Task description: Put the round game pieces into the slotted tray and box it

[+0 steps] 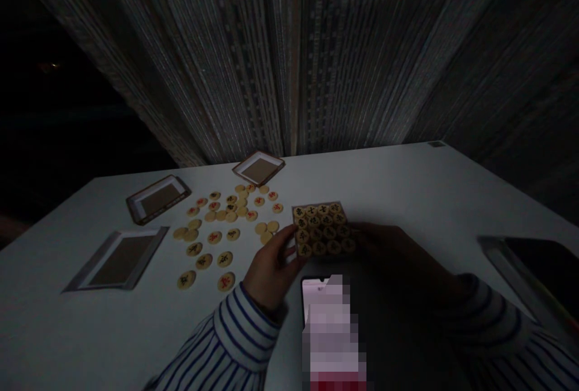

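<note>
A small square tray [322, 228] packed with round wooden game pieces sits on the white table [407, 192] in front of me. My left hand [272, 265] grips its left edge, fingers curled round the side. My right hand [392, 251] lies in shadow against the tray's right edge, fingers closed on it. Several loose round pieces [226, 228] with red and black marks lie scattered to the left of the tray. Both sleeves are striped.
Three empty shallow box trays lie at the left: one near [118, 259], one further back [157, 198], one at the back centre [259, 168]. A lit phone [316, 294] lies just before me. A dark flat object [534, 276] sits at the right edge. A ribbed curtain hangs behind.
</note>
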`<state>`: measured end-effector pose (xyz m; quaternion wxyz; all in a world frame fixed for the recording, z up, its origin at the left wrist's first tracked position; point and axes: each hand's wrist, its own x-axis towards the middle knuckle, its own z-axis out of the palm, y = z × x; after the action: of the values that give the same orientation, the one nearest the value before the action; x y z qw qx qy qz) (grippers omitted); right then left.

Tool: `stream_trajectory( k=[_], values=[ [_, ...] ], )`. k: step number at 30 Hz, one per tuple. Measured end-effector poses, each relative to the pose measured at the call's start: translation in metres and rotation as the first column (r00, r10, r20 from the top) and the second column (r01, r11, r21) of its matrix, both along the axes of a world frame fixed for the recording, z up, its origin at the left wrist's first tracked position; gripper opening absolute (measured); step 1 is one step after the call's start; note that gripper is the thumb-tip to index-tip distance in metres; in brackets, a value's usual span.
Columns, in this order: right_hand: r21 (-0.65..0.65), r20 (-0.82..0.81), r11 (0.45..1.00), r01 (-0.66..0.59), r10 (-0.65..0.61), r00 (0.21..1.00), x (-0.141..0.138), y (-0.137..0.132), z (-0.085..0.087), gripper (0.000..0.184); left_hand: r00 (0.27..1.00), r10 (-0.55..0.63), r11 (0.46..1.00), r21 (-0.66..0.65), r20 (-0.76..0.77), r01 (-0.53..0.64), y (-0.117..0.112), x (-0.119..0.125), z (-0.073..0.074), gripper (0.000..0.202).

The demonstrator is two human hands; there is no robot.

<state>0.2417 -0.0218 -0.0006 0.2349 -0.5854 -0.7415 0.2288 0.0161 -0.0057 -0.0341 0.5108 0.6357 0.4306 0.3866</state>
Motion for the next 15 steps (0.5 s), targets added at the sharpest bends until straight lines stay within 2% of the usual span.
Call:
stream_trajectory(
  k=[5,10,15],
  values=[
    [0.026,-0.002,0.992,0.122,-0.122,0.993,0.007,0.01,-0.004,0.029,0.997,0.01,0.999,0.047,-0.073,-0.007,0.0,0.0,-0.001,0.047],
    [0.077,-0.073,0.986,0.148,-0.142,0.987,0.004,0.022,-0.006,0.024,0.989,0.026,0.997,0.081,-0.145,-0.015,-0.001,-0.001,-0.002,0.045],
    [0.05,-0.083,0.986,0.159,-0.155,0.984,0.001,0.026,-0.01,0.025,0.994,0.035,0.998,0.048,-0.108,-0.03,-0.001,0.0,-0.002,0.046]
  ],
)
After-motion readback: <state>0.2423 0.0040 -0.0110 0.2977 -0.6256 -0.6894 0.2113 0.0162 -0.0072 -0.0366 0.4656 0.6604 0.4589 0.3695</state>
